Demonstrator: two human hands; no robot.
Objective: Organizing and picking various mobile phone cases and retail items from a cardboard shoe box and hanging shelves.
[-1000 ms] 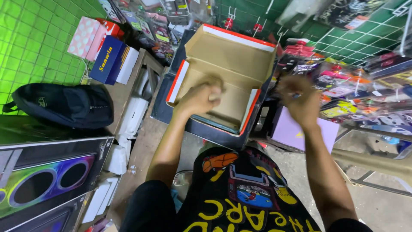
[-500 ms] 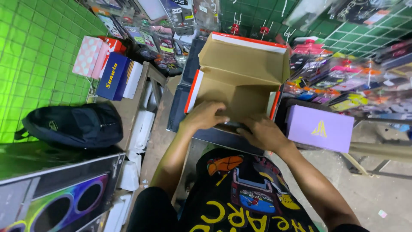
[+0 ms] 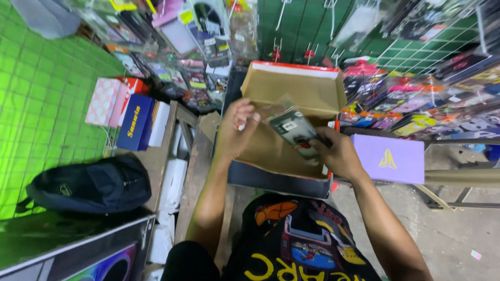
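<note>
Lifting clear of the open cardboard box (image 3: 291, 88), the right hand (image 3: 336, 153) now pinches a clear-wrapped packet (image 3: 294, 130) (earlier both hands were down inside); left hand (image 3: 237, 127) hovers beside it, fingers loosely open.

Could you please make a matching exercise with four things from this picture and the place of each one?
Things:
1. open brown cardboard box
2. flat lilac box
3. black fabric backpack
4. clear plastic packet with a dark card

Places:
A. lower left, beside the green tiled wall
B. in the right hand
C. right of the cardboard box
D. under both hands

Pairs: 1-D, 2-C, 3-A, 4-B
</note>
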